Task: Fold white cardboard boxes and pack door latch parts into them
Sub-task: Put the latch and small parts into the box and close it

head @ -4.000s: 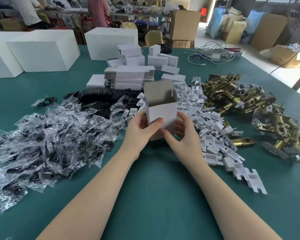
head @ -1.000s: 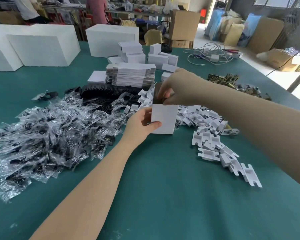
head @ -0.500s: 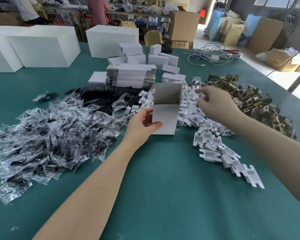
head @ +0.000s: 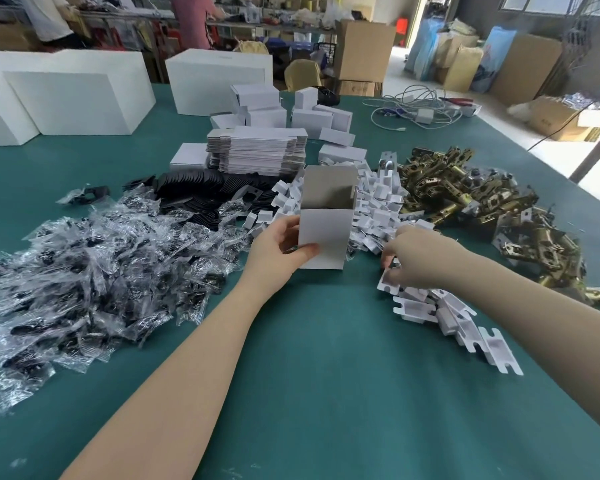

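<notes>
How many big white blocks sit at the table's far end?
3. Two stand at the far left: one cut by the frame edge, one overlapping it. The third stands farther right, behind the small boxes. Others may lie outside the view.

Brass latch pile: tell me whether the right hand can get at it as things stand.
Probably yes. The right hand pinches a white insert beside the brass latch pile; only low white inserts lie between them, nothing standing in the way, though its grip is occupied.
</notes>
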`<state>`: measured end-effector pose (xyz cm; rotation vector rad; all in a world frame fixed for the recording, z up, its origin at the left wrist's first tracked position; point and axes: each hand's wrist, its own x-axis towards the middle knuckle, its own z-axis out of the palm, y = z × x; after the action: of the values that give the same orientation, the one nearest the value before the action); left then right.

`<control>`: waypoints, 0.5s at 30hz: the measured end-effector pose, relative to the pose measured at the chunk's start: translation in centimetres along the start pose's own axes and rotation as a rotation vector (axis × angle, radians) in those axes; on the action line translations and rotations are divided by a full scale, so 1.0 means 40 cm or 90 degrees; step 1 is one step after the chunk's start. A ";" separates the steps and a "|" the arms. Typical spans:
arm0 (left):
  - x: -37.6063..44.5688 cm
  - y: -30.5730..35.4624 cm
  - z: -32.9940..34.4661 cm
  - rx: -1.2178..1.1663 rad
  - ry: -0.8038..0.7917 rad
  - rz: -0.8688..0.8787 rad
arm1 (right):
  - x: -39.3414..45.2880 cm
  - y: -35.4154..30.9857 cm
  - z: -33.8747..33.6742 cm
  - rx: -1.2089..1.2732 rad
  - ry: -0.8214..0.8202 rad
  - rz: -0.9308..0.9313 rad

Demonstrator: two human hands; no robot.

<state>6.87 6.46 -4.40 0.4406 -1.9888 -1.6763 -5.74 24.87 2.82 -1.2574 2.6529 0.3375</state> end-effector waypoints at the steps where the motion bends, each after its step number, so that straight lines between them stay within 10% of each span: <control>1: 0.000 -0.001 0.000 -0.002 0.000 0.000 | 0.002 0.000 0.001 -0.009 0.000 -0.003; 8: 0.006 -0.011 -0.004 -0.005 -0.001 -0.002 | -0.010 0.034 -0.053 0.368 0.079 -0.019; 15: 0.012 -0.017 -0.004 -0.013 -0.003 0.001 | -0.079 -0.007 -0.228 0.566 0.450 -0.099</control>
<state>6.50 5.95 -4.98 0.4277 -1.9732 -1.6973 -4.20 24.45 12.34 -1.3511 2.5653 -1.3780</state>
